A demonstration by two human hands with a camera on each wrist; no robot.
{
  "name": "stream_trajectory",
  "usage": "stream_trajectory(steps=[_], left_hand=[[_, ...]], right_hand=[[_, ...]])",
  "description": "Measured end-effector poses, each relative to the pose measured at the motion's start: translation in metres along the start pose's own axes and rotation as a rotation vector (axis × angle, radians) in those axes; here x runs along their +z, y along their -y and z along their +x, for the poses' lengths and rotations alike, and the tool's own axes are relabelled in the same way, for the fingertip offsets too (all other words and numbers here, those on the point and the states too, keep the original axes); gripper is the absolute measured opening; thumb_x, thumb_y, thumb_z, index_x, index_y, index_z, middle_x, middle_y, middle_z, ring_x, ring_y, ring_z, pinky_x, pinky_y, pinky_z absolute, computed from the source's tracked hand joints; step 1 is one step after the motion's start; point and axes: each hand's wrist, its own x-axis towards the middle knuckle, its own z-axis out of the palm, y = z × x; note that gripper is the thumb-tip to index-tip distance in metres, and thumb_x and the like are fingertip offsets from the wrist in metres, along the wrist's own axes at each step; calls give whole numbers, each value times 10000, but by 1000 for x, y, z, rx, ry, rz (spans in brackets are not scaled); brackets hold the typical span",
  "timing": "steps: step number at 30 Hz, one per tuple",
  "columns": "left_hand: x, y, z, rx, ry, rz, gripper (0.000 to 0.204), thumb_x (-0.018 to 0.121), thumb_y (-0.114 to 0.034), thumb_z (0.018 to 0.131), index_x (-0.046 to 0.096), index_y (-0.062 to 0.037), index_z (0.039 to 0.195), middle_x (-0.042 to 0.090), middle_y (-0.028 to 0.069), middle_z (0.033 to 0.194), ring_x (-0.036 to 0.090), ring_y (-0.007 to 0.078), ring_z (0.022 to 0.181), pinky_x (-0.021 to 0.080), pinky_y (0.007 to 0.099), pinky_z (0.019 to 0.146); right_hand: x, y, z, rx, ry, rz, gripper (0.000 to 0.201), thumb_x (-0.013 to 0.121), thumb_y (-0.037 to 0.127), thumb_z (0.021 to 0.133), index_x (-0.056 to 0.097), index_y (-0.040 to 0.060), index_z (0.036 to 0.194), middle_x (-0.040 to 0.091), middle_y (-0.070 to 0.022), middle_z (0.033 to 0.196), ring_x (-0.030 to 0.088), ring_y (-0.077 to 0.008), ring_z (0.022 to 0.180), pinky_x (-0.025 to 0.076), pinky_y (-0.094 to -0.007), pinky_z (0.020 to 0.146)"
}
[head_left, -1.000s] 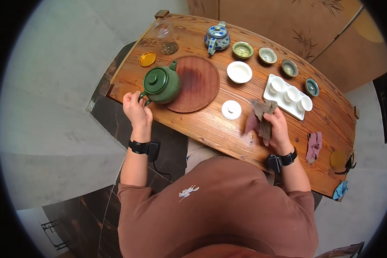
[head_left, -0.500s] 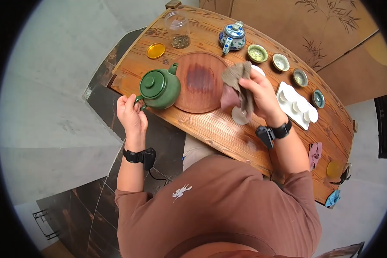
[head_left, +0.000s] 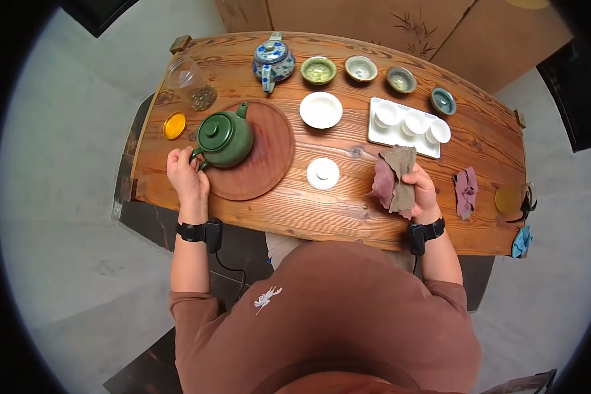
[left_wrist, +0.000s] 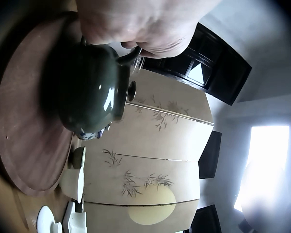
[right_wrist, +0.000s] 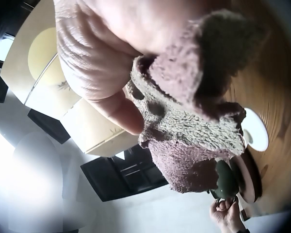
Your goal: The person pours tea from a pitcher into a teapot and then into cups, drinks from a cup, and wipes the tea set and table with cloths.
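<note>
My left hand (head_left: 188, 177) grips the handle of a green lidded teapot (head_left: 226, 141), its spout pointing away from me. The teapot overlaps the left part of a round wooden tray (head_left: 272, 154); the left wrist view shows its dark side close over the tray. In my right hand (head_left: 424, 189), thumb on top, I hold a folded brown and pink cloth (head_left: 395, 180) above the table's front right. The right wrist view shows the cloth's fuzzy texture bunched under the thumb. Left of the cloth lies a white lid with a knob (head_left: 323, 174).
Beyond the lid is a white bowl (head_left: 321, 110). A white tray (head_left: 406, 138) carries three white cups. A blue-patterned teapot (head_left: 274, 62) and several small glazed bowls line the back. At left are a clear jar (head_left: 184, 75) and orange lid (head_left: 175, 125); at right, a pink cloth (head_left: 465, 190).
My right hand with the cloth swung left toward the wooden tray, then back right, uncovering the white lid. The green teapot now sits farther over the wooden tray. The head view has turned.
</note>
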Motion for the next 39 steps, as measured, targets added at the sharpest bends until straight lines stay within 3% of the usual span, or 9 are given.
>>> stream_trajectory(steps=[9, 12, 15, 19, 22, 24, 28, 34, 39], left_hand=[[-2, 6, 1, 44, 62, 111, 241, 607, 53, 975, 460, -122, 897, 488, -18, 683, 433, 73, 540, 435, 258, 597], [-7, 5, 2, 77, 77, 260, 161, 611, 28, 982, 494, -81, 1000, 544, 27, 827, 524, 109, 699, 479, 276, 706], [16, 0, -19, 450, -102, 578, 180, 610, 4, 986, 501, -43, 1121, 560, 90, 1072, 552, 158, 932, 487, 319, 866], [73, -9, -77, 986, 214, 764, 293, 612, 59, 932, 496, -38, 1183, 501, 131, 1299, 524, 228, 1135, 435, 391, 1026], [133, 2, -112, 1023, 704, 887, 429, 737, 9, 817, 527, -40, 1188, 553, 169, 1323, 560, 302, 1194, 435, 398, 1059], [161, 28, -117, 870, 846, 1020, 600, 806, -107, 790, 511, 3, 1301, 527, 199, 1418, 510, 384, 1279, 392, 457, 1118], [192, 86, -102, 657, 821, 1294, 982, 867, -260, 791, 312, 46, 1540, 369, 297, 1566, 357, 464, 1464, 311, 498, 1230], [200, 117, -68, 366, 774, 1309, 1066, 899, -322, 775, 290, 66, 1559, 445, 315, 1519, 447, 442, 1426, 384, 468, 1196], [204, 106, -76, 381, 724, 1250, 1043, 935, -336, 733, 376, 53, 1523, 495, 279, 1472, 503, 402, 1385, 444, 444, 1147]], right_hand=[[-60, -11, -3, 55, 53, 333, 523, 481, 133, 986, 481, -62, 1471, 595, -233, 1448, 625, -363, 1297, 521, -493, 1104], [-72, -15, -2, 70, 114, 409, 541, 451, 204, 1020, 471, -51, 1497, 571, -236, 1487, 596, -381, 1336, 475, -529, 1148], [-68, -14, -2, 57, 155, 442, 550, 434, 258, 1045, 472, -45, 1502, 569, -225, 1495, 579, -372, 1357, 455, -522, 1167], [-48, -10, -3, -10, 154, 443, 584, 376, 340, 1075, 457, -23, 1525, 535, -206, 1536, 540, -358, 1401, 420, -520, 1196], [-23, -4, -3, -48, 118, 432, 634, 294, 380, 1089, 405, -35, 1555, 490, -221, 1568, 513, -360, 1425, 410, -515, 1206], [-13, -2, -5, -58, 115, 428, 656, 257, 388, 1090, 376, -44, 1570, 466, -234, 1583, 497, -368, 1438, 402, -517, 1212], [-13, 3, -11, -72, 149, 381, 661, 266, 368, 1080, 340, -46, 1590, 426, -245, 1612, 459, -388, 1469, 365, -526, 1238], [-5, 7, -17, -120, 73, 350, 641, 403, 320, 1066, 341, -45, 1590, 421, -228, 1622, 446, -383, 1481, 333, -509, 1259], [3, 6, -19, -186, 142, 262, 614, 517, 237, 1048, 364, -36, 1576, 450, -217, 1602, 492, -345, 1445, 350, -492, 1250]])
